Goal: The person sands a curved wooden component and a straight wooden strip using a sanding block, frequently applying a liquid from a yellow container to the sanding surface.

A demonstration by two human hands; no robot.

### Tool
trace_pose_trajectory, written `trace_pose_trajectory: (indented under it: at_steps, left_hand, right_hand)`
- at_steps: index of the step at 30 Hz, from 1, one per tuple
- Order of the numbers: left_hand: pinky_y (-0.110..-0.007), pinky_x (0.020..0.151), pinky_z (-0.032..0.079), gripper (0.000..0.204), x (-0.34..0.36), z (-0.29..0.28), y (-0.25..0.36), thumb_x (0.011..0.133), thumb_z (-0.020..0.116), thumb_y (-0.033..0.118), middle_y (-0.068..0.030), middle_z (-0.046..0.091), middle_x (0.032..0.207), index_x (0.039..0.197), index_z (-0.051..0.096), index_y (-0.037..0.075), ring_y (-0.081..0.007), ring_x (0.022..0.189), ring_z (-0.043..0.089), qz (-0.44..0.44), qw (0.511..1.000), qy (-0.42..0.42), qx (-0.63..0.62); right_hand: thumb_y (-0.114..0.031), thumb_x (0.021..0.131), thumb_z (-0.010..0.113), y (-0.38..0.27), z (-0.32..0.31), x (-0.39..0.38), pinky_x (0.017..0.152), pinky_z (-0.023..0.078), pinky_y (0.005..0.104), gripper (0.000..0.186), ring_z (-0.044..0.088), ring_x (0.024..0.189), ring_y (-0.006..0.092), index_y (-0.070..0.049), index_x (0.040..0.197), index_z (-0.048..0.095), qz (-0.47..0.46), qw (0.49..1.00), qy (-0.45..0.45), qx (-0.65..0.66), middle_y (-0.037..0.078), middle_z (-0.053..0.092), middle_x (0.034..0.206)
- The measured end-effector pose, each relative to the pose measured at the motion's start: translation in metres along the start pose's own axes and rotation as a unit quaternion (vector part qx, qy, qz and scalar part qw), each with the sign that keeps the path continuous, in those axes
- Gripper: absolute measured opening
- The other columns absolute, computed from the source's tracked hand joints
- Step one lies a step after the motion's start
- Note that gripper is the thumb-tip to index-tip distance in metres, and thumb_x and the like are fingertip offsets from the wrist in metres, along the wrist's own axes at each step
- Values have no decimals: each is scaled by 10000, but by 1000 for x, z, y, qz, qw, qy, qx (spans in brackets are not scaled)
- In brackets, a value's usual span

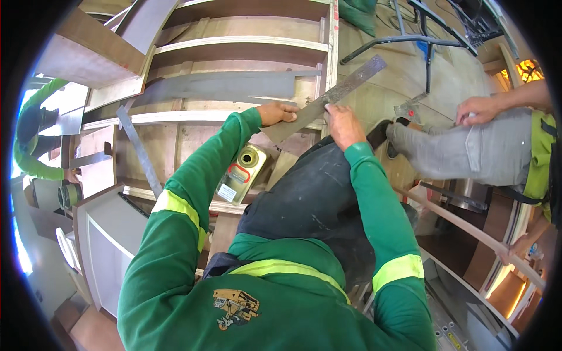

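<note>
1. A long grey laminate strip [328, 99] runs diagonally from upper centre-right of the frame down to centre, lying over a wooden cabinet frame [234, 44].
2. The left hand [280, 112] pinches its lower end, fingers curled over the edge.
3. The right hand [344, 126] presses flat on the strip; its fingertips are hard to make out.
4. A yellow can [243, 172] lies below, partly hidden by the left sleeve.
5. At right, another person's hand [477, 110] rests on a grey-trousered leg, the body cut off.
</note>
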State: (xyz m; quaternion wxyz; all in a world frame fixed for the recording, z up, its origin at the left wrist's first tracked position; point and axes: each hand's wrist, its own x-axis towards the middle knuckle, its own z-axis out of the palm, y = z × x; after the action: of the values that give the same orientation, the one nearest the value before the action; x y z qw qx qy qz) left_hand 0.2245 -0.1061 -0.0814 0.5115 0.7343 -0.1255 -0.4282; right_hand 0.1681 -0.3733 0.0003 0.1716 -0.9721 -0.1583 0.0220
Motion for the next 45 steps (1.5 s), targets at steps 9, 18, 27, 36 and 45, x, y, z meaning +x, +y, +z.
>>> trace_pose_trajectory:
  at_steps: [9,18,27,36,45]
  left_hand:
    - [-354,990,508,632,-2,9,17,952,698,427,-163,724,1245,1483,579,107,-241,1090,681,-6,995,30,95]
    - [-378,972,526,719,1,7,8,985,620,548,-195,716,1179,1500,537,54,-280,1081,693,48,977,85,189]
    - [-381,805,635,887,-8,1,41,1007,405,723,-219,568,1341,1471,473,-31,-293,934,722,-84,996,31,3]
    - [-410,1023,522,821,-156,-47,58,1009,577,579,-214,589,1371,1594,364,45,-315,1197,625,52,960,265,71]
    - [-480,1194,375,1471,-298,120,-31,610,987,439,-318,320,1529,1629,26,-10,-406,1407,423,-150,929,264,210]
  right_hand:
    - [-95,946,615,-6,-17,-13,940,536,482,310,675,1062,446,14,1232,666,95,958,57,264,262,711,1145]
    - [-83,931,641,24,-37,8,940,542,442,329,705,1071,407,28,1238,685,156,955,189,169,264,720,1148]
    - [-122,941,673,20,-28,-11,939,540,395,381,725,1052,344,84,1260,656,221,902,263,262,277,725,1150]
    - [-126,974,690,14,-83,-74,788,553,291,411,668,950,156,77,1321,606,304,755,367,451,104,706,1127]
    - [-108,987,684,-14,-80,-109,713,519,264,221,653,916,106,-26,1190,660,284,718,356,526,27,699,1083]
